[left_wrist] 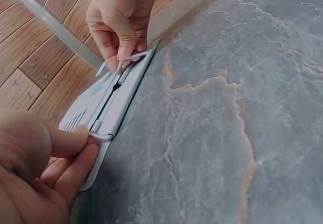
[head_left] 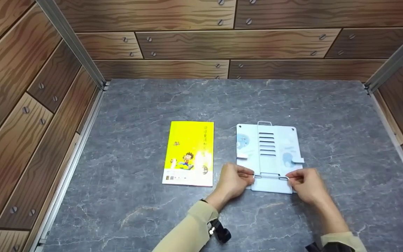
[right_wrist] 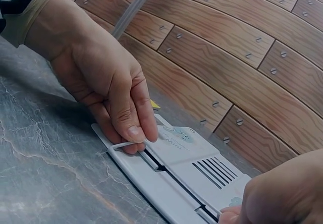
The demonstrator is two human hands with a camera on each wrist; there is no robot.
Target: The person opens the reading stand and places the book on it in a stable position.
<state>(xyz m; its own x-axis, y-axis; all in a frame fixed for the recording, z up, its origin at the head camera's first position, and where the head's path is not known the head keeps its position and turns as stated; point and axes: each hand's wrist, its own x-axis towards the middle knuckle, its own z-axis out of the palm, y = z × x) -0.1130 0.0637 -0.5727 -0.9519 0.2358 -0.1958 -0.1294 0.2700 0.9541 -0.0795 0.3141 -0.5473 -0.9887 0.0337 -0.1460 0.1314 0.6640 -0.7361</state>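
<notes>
Three wood-patterned walls (head_left: 187,45), printed with planks and screw heads, enclose a dark grey, marbled table (head_left: 117,210) crossed by pale veins. On it, right of centre, lies a white stand (head_left: 267,162) decorated with pale blue prints, its back almost flat on the surface. Just beside it, on its left and well apart from its edge, rests a yellow book (head_left: 189,152) (a running cartoon child decorates its cover, above a white strip). Two beige sleeves reach in from the lower edge, each with a black device at the cuff. The left hand (head_left: 235,180) is at the stand's lower left, and its grip pinches one thin wire arm (left_wrist: 101,135) between thumb and fingers. The right hand (head_left: 308,183) is at the lower right, its grip likewise pinching the other wire arm (left_wrist: 136,56). A wire loop (head_left: 264,123) pokes out beyond the stand's top edge, small tabs (head_left: 297,160) sit at its sides, and narrow dark slots (head_left: 267,144) run down its middle.
</notes>
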